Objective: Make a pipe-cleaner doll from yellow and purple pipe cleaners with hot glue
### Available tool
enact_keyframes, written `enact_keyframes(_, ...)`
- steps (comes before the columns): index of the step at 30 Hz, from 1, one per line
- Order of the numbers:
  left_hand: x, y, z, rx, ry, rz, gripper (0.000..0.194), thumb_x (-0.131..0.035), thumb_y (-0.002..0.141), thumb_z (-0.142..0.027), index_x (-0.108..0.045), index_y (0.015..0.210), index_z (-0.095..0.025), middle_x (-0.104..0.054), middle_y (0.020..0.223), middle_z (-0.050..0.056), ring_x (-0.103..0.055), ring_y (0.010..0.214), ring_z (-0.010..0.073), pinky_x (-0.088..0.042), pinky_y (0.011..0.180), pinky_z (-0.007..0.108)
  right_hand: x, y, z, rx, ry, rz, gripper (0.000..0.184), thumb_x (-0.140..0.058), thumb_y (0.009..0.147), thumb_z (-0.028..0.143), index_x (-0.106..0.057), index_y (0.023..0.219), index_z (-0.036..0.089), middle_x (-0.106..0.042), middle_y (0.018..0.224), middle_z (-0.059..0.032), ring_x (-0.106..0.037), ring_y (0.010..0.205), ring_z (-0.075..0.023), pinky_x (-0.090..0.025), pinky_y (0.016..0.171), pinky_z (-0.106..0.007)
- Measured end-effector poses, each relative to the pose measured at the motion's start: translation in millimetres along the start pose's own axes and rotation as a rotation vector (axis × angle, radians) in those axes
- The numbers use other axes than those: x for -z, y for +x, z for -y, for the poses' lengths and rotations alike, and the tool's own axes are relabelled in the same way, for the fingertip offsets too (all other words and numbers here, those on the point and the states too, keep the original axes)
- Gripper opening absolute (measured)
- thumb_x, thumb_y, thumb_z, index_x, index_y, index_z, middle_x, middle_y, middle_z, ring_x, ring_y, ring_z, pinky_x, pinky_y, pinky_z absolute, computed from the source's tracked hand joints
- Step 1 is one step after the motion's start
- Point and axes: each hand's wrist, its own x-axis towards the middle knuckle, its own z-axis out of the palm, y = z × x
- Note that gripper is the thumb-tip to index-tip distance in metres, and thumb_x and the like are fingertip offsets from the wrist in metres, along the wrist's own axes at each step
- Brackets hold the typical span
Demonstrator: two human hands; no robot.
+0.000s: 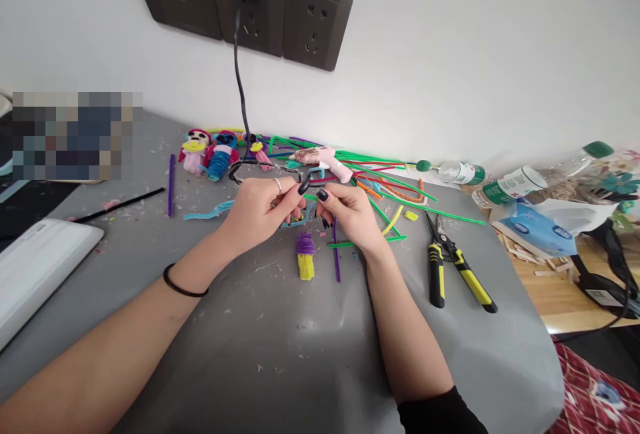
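My left hand [263, 213] and my right hand [349, 214] meet over the grey table, fingers pinched close together. Between their fingertips runs a short, thin dark strand [316, 185] that looks like a black pipe cleaner; most of it is hidden by the fingers. Just below lies a small figure piece [305, 257] of coiled pipe cleaner, purple above and yellow beneath. A purple pipe cleaner [337, 257] rests beside it, under my right hand. Light blue pipe cleaner [210, 212] shows behind my left hand.
Pipe-cleaner dolls [220, 154], a pink glue gun [323, 159] and several green pipe cleaners [440, 212] lie along the wall. Yellow-black pliers [453, 261] are at right, near plastic bottles [510, 186] and a tissue pack [537, 229]. A white device [47, 274] sits left.
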Motion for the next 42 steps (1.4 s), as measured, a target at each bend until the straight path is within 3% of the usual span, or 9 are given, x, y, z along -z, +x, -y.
enact_keyframes(7,-1.4,-3.1,1.9,0.054,-0.037,0.015,0.039,-0.053,0.096,-0.04,-0.059,0.063,-0.022,-0.075,0.062,0.003,-0.062,0.043,0.0136,-0.049,0.041,0.023,0.9,-0.2,-2.1,-0.04,-0.012,0.014,0.068,-0.059,0.086,0.084,-0.06,0.064,0.019,-0.043,0.047,0.0053,-0.034,0.045,-0.0094,-0.026,0.047,-0.026)
enact_keyframes(13,0.9,-1.8,-0.7,0.017,-0.009,-0.035,0.038,-0.053,0.097,-0.038,-0.062,0.065,-0.021,-0.07,0.055,0.001,-0.059,0.042,0.0127,-0.048,0.043,0.023,-1.4,0.1,0.0,0.006,0.04,-0.03,0.061,-0.059,0.093,0.076,-0.06,0.07,0.02,-0.052,0.053,0.0034,-0.042,0.049,-0.0106,-0.033,0.052,-0.027)
enact_keyframes(17,2.2,-0.1,1.6,0.063,-0.053,-0.046,0.041,-0.054,0.099,-0.048,-0.065,0.071,-0.021,-0.071,0.06,0.003,-0.063,0.047,0.0149,-0.05,0.046,0.025,-3.0,0.4,-0.2,0.0,0.086,-0.021,0.056,-0.061,0.092,0.075,-0.058,0.077,0.022,-0.052,0.057,0.0047,-0.042,0.051,-0.0109,-0.035,0.053,-0.027)
enact_keyframes(22,-1.7,1.4,3.6,0.095,-0.113,0.011,0.04,-0.066,0.093,-0.059,-0.07,0.085,-0.02,-0.069,0.06,0.0,-0.061,0.048,0.0138,-0.048,0.045,0.023,-2.2,-0.5,-0.4,0.007,0.027,-0.001,0.057,-0.064,0.093,0.072,-0.053,0.068,0.021,-0.048,0.057,0.0042,-0.04,0.054,-0.0108,-0.033,0.053,-0.027)
enact_keyframes(33,-4.3,-0.1,1.8,0.085,-0.089,-0.01,0.043,-0.068,0.093,-0.056,-0.065,0.069,-0.021,-0.071,0.058,0.001,-0.065,0.05,0.015,-0.048,0.047,0.024,-1.9,-1.6,1.9,0.059,-0.084,0.029,0.058,-0.057,0.097,0.07,-0.051,0.066,0.021,-0.05,0.056,0.0036,-0.041,0.053,-0.0109,-0.032,0.053,-0.027)
enact_keyframes(38,-5.4,1.4,4.1,0.132,-0.17,0.033,0.037,-0.069,0.092,-0.055,-0.07,0.08,-0.02,-0.075,0.067,0.003,-0.068,0.055,0.0159,-0.049,0.048,0.024,-2.4,0.2,-1.1,0.03,-0.058,-0.051,0.058,-0.059,0.094,0.073,-0.055,0.069,0.021,-0.05,0.054,0.0043,-0.039,0.05,-0.0102,-0.029,0.051,-0.027)
enact_keyframes(42,-4.3,2.2,6.9,0.18,-0.236,-0.012,0.031,-0.068,0.092,-0.05,-0.071,0.09,-0.019,-0.077,0.074,0.004,-0.066,0.055,0.0151,-0.049,0.047,0.024,-2.3,1.0,-4.0,0.014,-0.017,-0.109,0.058,-0.061,0.092,0.075,-0.059,0.072,0.021,-0.05,0.053,0.0044,-0.04,0.049,-0.0104,-0.03,0.051,-0.028)
